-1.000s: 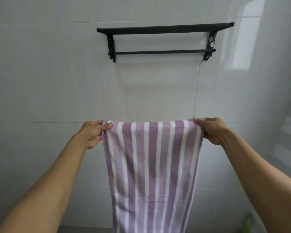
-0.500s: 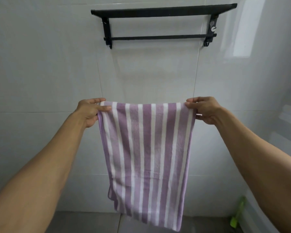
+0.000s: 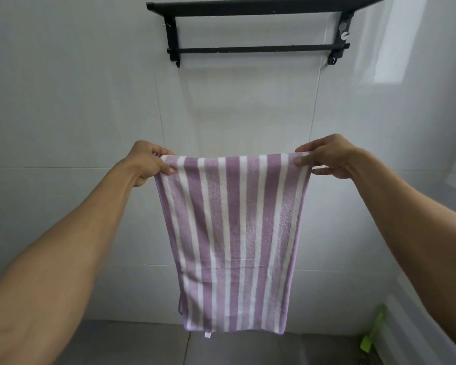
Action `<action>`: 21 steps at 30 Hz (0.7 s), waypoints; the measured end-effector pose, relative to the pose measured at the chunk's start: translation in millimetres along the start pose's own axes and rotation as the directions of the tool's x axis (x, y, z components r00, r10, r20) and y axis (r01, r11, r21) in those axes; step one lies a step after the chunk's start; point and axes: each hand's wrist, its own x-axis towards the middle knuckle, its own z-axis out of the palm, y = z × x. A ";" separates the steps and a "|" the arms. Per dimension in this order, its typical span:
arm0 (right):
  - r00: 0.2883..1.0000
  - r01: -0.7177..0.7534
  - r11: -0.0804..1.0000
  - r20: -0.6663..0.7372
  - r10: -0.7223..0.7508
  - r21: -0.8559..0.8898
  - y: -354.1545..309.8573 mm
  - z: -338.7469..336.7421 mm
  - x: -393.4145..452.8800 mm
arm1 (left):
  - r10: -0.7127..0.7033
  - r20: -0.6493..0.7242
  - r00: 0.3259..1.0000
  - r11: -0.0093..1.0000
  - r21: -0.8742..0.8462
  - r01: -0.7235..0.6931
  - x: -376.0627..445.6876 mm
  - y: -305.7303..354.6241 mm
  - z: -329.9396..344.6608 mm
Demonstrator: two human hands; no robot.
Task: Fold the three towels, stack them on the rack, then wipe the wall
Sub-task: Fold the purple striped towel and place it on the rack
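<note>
A purple and white striped towel (image 3: 234,233) hangs doubled over in front of the white tiled wall (image 3: 63,101). My left hand (image 3: 146,163) pinches its top left corner and my right hand (image 3: 327,156) pinches its top right corner, stretching the upper edge flat. The towel's lower edge, with a small white tag, hangs just above the floor line. Above it a black towel rack (image 3: 261,11) with a shelf and a lower bar is fixed to the wall; nothing lies on it that I can see. No other towels are in view.
Grey floor tiles (image 3: 142,346) run along the bottom. A green object (image 3: 370,335) leans in the lower right corner beside a glossy white surface (image 3: 432,325) on the right.
The view has tilted down, so the rack sits higher in the frame and the towel's bottom edge and floor have come into sight. Both hands keep the same grip on the corners.
</note>
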 end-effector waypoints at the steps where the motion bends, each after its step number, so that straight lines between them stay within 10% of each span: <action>1: 1.000 -0.005 0.999 0.008 0.006 -0.038 -0.5 -0.6 -0.4 | 0.016 0.001 1.000 0.997 0.076 -0.016 0.9 -0.8 0.7; 12: 0.997 0.073 0.950 -0.013 -0.081 -0.305 8.9 11.5 7.7 | 0.163 -0.016 0.987 0.747 0.655 -0.113 7.3 0.8 0.7; 21: 0.998 0.054 0.991 0.046 -0.049 -0.125 21.6 10.9 -1.4 | 0.151 -0.082 0.985 0.898 0.429 -0.102 2.3 -16.1 -0.7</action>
